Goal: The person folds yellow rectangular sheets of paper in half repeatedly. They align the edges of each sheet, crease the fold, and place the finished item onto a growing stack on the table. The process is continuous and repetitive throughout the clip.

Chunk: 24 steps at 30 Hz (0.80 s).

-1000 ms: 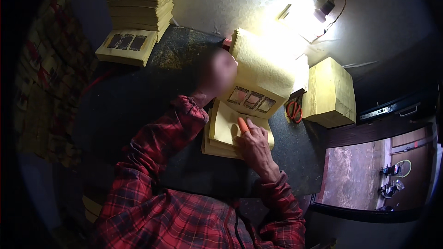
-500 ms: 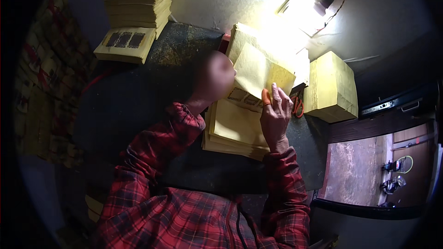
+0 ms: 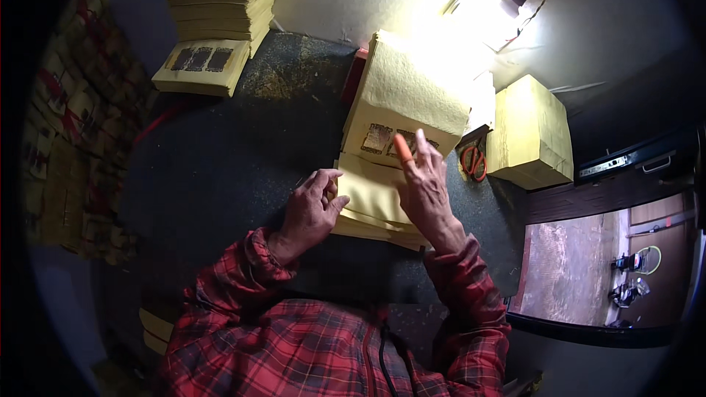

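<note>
My left hand (image 3: 307, 209) is at the left edge of a low stack of yellowish paper sheets (image 3: 379, 190), thumb and bent fingers apart, with nothing visibly held. Over that stack's right side hovers my right hand (image 3: 426, 195), open with its fingers stretched out. An orange finger cover (image 3: 403, 148) sits on one of its fingers. Just beyond lies a thicker pile of rough yellowish paper (image 3: 415, 92), its near edge printed with dark patterned blocks (image 3: 378, 138), partly hidden by my right fingers.
Red-handled scissors (image 3: 473, 164) lie right of the pile, beside a thick paper block (image 3: 531, 132). A tall paper stack (image 3: 220, 4) stands at the far left of the dark table (image 3: 213, 154). A lit bulb (image 3: 511, 1) hangs at the back. A screen (image 3: 573, 272) is at right.
My left hand has come down from the thicker pile to the low stack's left edge. The sheet that was lifted and folded over now lies flat. My right hand has drawn slightly nearer and left.
</note>
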{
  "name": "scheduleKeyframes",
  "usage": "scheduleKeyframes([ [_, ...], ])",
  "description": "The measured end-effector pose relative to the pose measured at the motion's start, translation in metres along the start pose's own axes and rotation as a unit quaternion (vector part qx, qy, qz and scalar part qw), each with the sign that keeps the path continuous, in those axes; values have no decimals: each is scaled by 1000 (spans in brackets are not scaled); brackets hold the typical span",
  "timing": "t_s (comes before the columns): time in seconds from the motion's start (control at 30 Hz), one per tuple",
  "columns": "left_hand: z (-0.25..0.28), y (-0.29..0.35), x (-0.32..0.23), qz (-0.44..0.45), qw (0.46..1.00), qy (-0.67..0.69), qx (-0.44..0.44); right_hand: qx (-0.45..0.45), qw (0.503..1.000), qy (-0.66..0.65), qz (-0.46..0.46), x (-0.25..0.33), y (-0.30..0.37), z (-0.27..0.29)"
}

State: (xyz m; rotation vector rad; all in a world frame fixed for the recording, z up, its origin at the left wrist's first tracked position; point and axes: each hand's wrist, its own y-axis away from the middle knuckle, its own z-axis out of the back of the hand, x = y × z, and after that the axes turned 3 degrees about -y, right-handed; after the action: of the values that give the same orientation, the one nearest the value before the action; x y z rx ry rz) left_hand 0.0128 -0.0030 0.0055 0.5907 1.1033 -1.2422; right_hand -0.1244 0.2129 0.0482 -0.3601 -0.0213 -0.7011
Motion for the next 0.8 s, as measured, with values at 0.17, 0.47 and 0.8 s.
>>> scheduleKeyframes([
  [0.17,-14,10,4,-57,997,-40,-29,-167,974,154,-22,-40,-55,-29],
  [0.47,-18,32,-11,-109,992,-62,-31,-135,986,95,31,-11,39,-20],
  [0.8,-27,33,3,-113,990,-78,-30,-74,995,72,-8,-4,-25,0],
])
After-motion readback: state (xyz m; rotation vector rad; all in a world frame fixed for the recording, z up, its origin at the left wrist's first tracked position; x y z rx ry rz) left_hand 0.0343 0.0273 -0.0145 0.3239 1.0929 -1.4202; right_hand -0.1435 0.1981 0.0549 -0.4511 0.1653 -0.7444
